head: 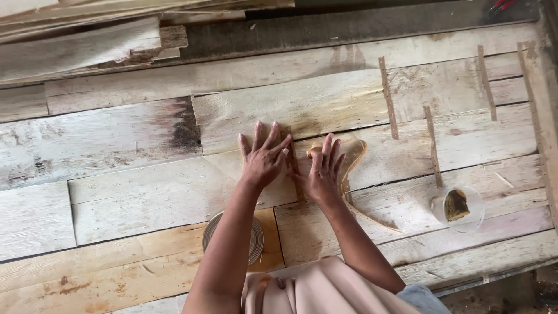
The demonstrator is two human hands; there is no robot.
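Pressing flat with fingers spread, the left hand [263, 158] and right hand [323, 173] flank a brown tape strip [293, 174] running lengthwise away between them across the veneer sheets [133, 192].

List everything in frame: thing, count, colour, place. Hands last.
veneer sheets: many, pale grey to tan, laid flat edge to edge over the whole surface
tape strips: about five, brown, stuck across seams at upper right
strip under the hands: one, brown, running along the seam between the hands
tape roll: one, beige, near edge, partly behind the left forearm
loose tape end: one, tan, curling by the right hand
clear cup: one, brownish content, lower right
left hand: flat, fingers spread
right hand: flat beside it
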